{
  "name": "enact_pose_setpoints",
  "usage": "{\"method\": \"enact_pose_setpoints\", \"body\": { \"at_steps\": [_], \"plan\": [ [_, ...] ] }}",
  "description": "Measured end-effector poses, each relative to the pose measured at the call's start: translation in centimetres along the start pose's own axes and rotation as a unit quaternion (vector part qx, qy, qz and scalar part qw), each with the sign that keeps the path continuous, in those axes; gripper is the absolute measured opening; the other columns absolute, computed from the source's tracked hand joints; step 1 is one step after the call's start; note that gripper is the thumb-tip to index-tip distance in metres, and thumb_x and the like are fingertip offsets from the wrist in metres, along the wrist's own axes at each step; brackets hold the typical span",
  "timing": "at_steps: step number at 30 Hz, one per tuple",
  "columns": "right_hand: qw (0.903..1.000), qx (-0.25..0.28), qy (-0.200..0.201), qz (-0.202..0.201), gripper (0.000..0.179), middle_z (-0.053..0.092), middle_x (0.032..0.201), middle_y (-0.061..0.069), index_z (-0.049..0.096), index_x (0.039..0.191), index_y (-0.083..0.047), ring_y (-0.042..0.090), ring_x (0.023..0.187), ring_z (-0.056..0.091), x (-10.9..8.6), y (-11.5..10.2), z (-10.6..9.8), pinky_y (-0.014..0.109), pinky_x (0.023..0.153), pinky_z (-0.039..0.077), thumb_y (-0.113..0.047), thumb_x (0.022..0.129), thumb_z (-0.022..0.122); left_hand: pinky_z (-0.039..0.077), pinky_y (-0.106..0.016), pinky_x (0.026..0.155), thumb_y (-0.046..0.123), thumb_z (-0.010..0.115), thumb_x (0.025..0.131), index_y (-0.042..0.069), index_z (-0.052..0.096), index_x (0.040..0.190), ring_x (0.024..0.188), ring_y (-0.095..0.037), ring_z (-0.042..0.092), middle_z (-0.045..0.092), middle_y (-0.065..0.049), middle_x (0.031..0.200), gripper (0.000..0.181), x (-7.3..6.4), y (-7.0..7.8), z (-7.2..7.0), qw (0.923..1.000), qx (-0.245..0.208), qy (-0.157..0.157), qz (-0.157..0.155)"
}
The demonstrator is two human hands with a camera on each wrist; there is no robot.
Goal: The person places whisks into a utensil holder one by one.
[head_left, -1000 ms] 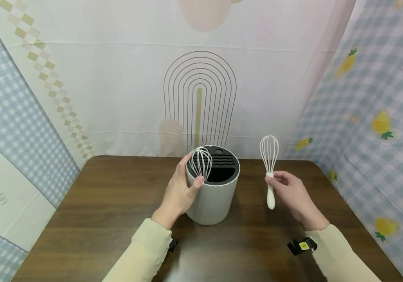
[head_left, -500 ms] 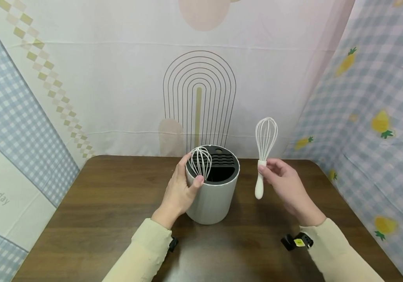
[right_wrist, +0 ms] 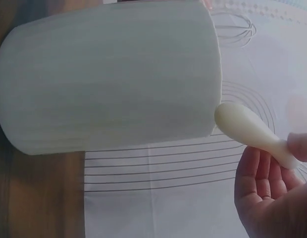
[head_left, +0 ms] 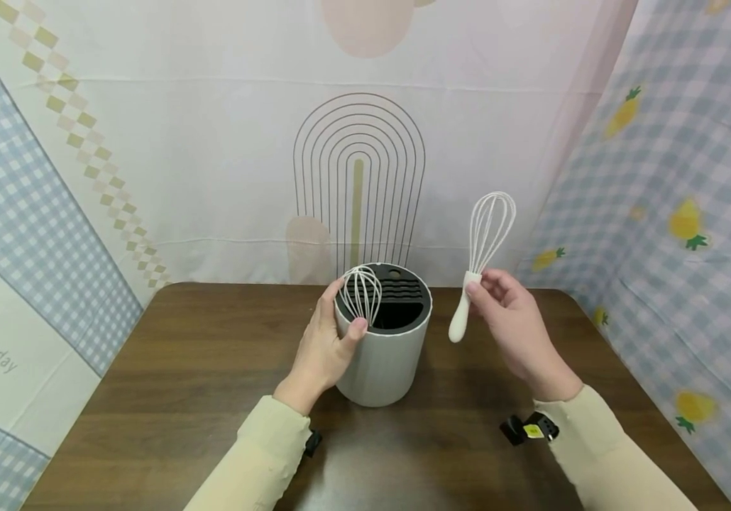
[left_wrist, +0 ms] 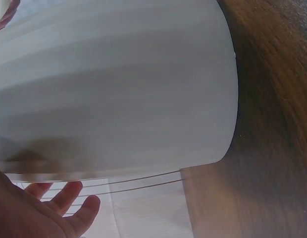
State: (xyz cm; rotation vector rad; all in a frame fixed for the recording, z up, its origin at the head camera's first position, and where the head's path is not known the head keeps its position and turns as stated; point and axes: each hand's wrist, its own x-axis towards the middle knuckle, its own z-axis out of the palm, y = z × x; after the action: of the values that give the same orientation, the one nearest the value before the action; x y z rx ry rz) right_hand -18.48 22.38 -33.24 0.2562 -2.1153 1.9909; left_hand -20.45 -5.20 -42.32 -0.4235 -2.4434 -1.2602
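Note:
A pale grey round utensil holder [head_left: 381,369] with a black slotted top [head_left: 404,287] stands upright on the table. In it is one white whisk [head_left: 362,294], its wire head above the left of the rim and its handle hidden. My left hand [head_left: 323,348] holds the holder's left side at the rim, thumb in front beside the wires, fingers farther back. To the right of the holder, my right hand [head_left: 519,330] pinches a second white whisk [head_left: 473,284] near the top of its handle. That whisk is in the air, wires up, its handle end tilted toward the holder.
A brown wooden table [head_left: 212,397] lies under everything. Behind it hangs a pale printed cloth [head_left: 225,163], and a blue checked cloth [head_left: 678,284] with pineapples hangs at the right. The holder's top has a wide opening [head_left: 397,314] at the front.
My right hand has raised the second whisk from the table's right side and brought it leftward, tilting its handle toward the holder. My left hand and the holder have stayed in place.

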Motion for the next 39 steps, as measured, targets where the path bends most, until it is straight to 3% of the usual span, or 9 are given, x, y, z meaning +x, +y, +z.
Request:
{"method": "enact_pose_setpoints", "body": {
  "at_steps": [10,18,39],
  "plan": [
    [0.9970,0.065,-0.003,-0.041,0.032,0.062,0.111,0.009,0.049,0.123,0.000,0.017,0.097,0.061,0.2,-1.0,0.6,0.030,0.080,0.052,-0.016,0.097,0.058,0.041,-0.056,0.093,0.076,0.036,0.085,0.039,0.013,0.152,0.125,-0.034,0.046,0.036,-0.011,0.148,0.080,0.0,-0.1,0.1,1.0000,-0.002,0.001,0.004],
    [0.9952,0.077,-0.003,-0.060,0.040,0.062,0.117,0.011,0.045,0.133,-0.002,0.019,0.104,0.061,0.3,-1.2,1.3,0.032,0.081,0.053,-0.013,0.097,0.057,0.040,-0.057,0.093,0.073,0.039,0.086,0.037,0.014,0.152,0.125,-0.034,0.046,0.036,-0.012,0.148,0.079,0.0,-0.1,0.0,1.0000,-0.004,0.003,0.007],
    [0.9905,0.129,0.013,-0.044,0.034,0.061,0.114,0.012,0.038,0.124,0.003,0.020,0.102,0.061,1.1,-0.7,3.7,0.037,0.081,0.053,-0.006,0.097,0.056,0.041,-0.056,0.093,0.071,0.039,0.087,0.038,0.013,0.152,0.125,-0.033,0.046,0.035,-0.011,0.148,0.077,-0.1,0.0,-0.1,1.0000,0.000,-0.004,-0.001]
  ]
}}
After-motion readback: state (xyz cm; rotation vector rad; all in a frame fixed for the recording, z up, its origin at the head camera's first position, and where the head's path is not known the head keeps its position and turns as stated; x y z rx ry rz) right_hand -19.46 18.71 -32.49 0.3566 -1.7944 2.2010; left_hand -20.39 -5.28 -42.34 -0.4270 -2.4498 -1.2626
